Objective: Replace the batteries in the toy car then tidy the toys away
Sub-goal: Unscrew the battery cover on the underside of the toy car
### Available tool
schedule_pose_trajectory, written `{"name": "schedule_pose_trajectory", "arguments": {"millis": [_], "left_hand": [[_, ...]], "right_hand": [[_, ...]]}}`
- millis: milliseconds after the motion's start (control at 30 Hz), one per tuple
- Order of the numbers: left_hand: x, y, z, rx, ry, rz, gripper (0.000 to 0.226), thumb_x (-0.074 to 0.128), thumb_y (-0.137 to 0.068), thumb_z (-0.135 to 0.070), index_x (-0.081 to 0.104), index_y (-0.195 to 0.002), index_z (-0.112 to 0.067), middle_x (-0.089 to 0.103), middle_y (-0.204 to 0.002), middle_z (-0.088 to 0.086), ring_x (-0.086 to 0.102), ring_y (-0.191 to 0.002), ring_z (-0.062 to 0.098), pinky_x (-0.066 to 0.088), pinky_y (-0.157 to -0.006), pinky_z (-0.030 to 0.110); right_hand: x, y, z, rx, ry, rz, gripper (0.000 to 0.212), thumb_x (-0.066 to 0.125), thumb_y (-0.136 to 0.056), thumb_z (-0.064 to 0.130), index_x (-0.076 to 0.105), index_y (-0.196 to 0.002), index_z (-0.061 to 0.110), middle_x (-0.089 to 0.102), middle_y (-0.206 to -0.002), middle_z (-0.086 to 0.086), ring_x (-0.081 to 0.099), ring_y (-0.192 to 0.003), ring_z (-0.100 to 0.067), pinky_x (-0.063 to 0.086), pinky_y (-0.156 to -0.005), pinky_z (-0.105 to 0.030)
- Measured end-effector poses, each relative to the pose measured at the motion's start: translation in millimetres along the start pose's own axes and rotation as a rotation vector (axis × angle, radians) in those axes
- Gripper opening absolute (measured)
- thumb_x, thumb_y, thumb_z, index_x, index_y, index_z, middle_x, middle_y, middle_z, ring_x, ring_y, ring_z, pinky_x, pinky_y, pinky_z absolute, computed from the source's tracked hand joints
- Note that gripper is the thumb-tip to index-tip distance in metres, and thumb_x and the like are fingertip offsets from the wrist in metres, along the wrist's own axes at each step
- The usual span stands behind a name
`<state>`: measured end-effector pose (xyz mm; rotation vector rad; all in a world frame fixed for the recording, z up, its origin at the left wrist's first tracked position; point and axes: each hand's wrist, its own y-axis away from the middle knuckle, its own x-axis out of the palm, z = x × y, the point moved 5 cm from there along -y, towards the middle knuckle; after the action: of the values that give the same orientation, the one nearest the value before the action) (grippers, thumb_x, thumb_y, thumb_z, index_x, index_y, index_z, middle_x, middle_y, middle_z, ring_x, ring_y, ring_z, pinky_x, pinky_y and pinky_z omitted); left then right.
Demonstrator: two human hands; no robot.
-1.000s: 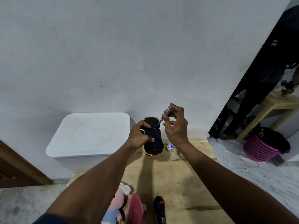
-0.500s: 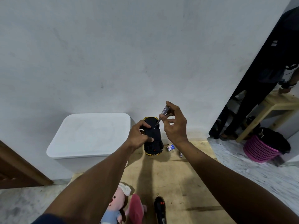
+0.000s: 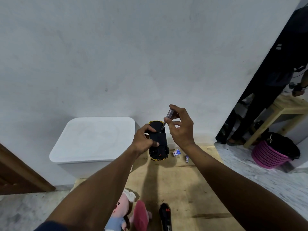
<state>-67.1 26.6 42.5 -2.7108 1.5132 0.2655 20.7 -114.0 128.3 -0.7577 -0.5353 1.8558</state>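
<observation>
Item: black toy car with yellow trim (image 3: 158, 142), turned underside up, held in the air above the pale wooden floor board (image 3: 186, 184), just right of the white lidded plastic storage box (image 3: 93, 139) that serves as landmark here. Long axis: running away from the person, nose toward the grey wall (image 3: 133, 55), tail toward the viewer. Left hand (image 3: 144, 140): closed round the car's left flank, thumb laid across the dark belly panel, fingers hooked over the far side. Right hand (image 3: 180, 127): up and to the right of the car, pinching the clear handle of a small screwdriver (image 3: 167, 120) between thumb and forefinger, remaining fingers loosely curled; the shaft slants down and left, its tip at the car's underside toward the nose end, where the cover screw presumably sits, though the screw itself is too small to make out. Judgement: the right hand is the working one; the coming turn depends on the tip staying seated in line with the shaft. Loose blue-and-white batteries (image 3: 176, 152): on the floor board right of the box, below the car, with a single battery (image 3: 187, 158) a little further right. Also on the board, nearer the viewer: pink plush doll (image 3: 124, 212), black remote control (image 3: 165, 215).
</observation>
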Motion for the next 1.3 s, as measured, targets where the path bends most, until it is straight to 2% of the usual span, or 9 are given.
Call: {"name": "schedule_pose_trajectory", "arguments": {"millis": [200, 333, 433, 633, 733, 833, 933, 1133, 1300], "left_hand": [[1, -2, -2, 0.005, 0.012, -0.002, 0.047, 0.08, -0.059, 0.009, 0.061, -0.093, -0.016, 0.064, -0.103, 0.002, 0.059, -0.084, 0.022, 0.055, -0.072, 0.036], [-1, -1, -2, -0.002, 0.009, 0.001, 0.048, 0.08, -0.058, 0.008, 0.06, -0.095, -0.015, 0.064, -0.103, 0.002, 0.059, -0.085, 0.022, 0.057, -0.076, 0.041], [-1, 2, -3, -0.004, 0.004, 0.013, 0.052, 0.08, -0.05, 0.001, 0.06, -0.094, -0.018, 0.064, -0.102, 0.002, 0.059, -0.085, 0.022, 0.056, -0.073, 0.039], [-4, 3, -7, 0.013, -0.013, 0.015, 0.055, 0.075, -0.044, -0.002, 0.06, -0.095, -0.017, 0.064, -0.1, 0.0, 0.059, -0.09, 0.024, 0.056, -0.073, 0.04], [-5, 4, -10, 0.013, -0.004, 0.01, 0.055, 0.074, -0.045, -0.001, 0.06, -0.096, -0.015, 0.063, -0.1, -0.001, 0.059, -0.089, 0.023, 0.055, -0.071, 0.037], [-4, 4, -13, 0.013, 0.016, 0.016, 0.053, 0.075, -0.05, 0.007, 0.059, -0.096, -0.014, 0.062, -0.099, -0.001, 0.058, -0.086, 0.022, 0.053, -0.066, 0.031], [-5, 3, -12, 0.004, 0.02, 0.015, 0.052, 0.075, -0.053, 0.012, 0.06, -0.095, -0.015, 0.062, -0.098, -0.001, 0.057, -0.086, 0.023, 0.053, -0.067, 0.032], [-4, 5, -12, 0.011, 0.029, 0.033, 0.053, 0.074, -0.049, 0.007, 0.059, -0.096, -0.012, 0.062, -0.098, 0.0, 0.058, -0.085, 0.025, 0.055, -0.069, 0.039], [-3, 2, -14, 0.013, 0.031, 0.03, 0.051, 0.075, -0.054, 0.012, 0.059, -0.096, -0.012, 0.061, -0.099, 0.001, 0.057, -0.084, 0.024, 0.054, -0.07, 0.037]], "right_hand": [[3, -2, 0, 0.02, -0.005, 0.027, 0.046, 0.063, -0.087, -0.005, 0.057, -0.128, 0.015, 0.063, -0.107, 0.001, 0.061, -0.094, -0.007, 0.061, -0.071, -0.031], [3, 1, 7, -0.017, -0.009, 0.039, 0.047, 0.07, -0.086, 0.0, 0.057, -0.126, 0.019, 0.064, -0.102, 0.007, 0.065, -0.089, -0.011, 0.061, -0.07, -0.028], [3, -1, 6, 0.005, -0.017, 0.022, 0.044, 0.069, -0.087, 0.0, 0.056, -0.124, 0.02, 0.067, -0.1, 0.003, 0.066, -0.086, -0.01, 0.06, -0.07, -0.032], [4, 2, 4, 0.029, -0.028, 0.059, 0.054, 0.062, -0.088, -0.005, 0.051, -0.137, 0.017, 0.069, -0.117, -0.001, 0.068, -0.097, -0.01, 0.057, -0.079, -0.024], [3, 2, 5, 0.017, -0.029, 0.048, 0.054, 0.071, -0.086, 0.001, 0.056, -0.134, 0.02, 0.066, -0.106, -0.004, 0.066, -0.088, -0.013, 0.06, -0.071, -0.029], [2, 2, 2, 0.059, -0.029, 0.03, 0.053, 0.066, -0.088, -0.001, 0.054, -0.133, 0.024, 0.066, -0.097, -0.005, 0.066, -0.087, -0.012, 0.061, -0.07, -0.032], [2, 3, 3, 0.067, -0.067, 0.05, 0.055, 0.059, -0.09, -0.006, 0.05, -0.134, 0.026, 0.068, -0.104, -0.005, 0.068, -0.095, -0.014, 0.061, -0.075, -0.029], [2, 2, 4, 0.016, -0.009, 0.049, 0.049, 0.068, -0.088, 0.0, 0.054, -0.13, 0.021, 0.069, -0.105, 0.0, 0.068, -0.097, -0.009, 0.055, -0.076, -0.023], [6, 3, 4, 0.049, -0.017, 0.052, 0.063, 0.061, -0.089, -0.005, 0.042, -0.14, 0.026, 0.069, -0.121, -0.003, 0.067, -0.103, -0.005, 0.054, -0.086, -0.022]]}}
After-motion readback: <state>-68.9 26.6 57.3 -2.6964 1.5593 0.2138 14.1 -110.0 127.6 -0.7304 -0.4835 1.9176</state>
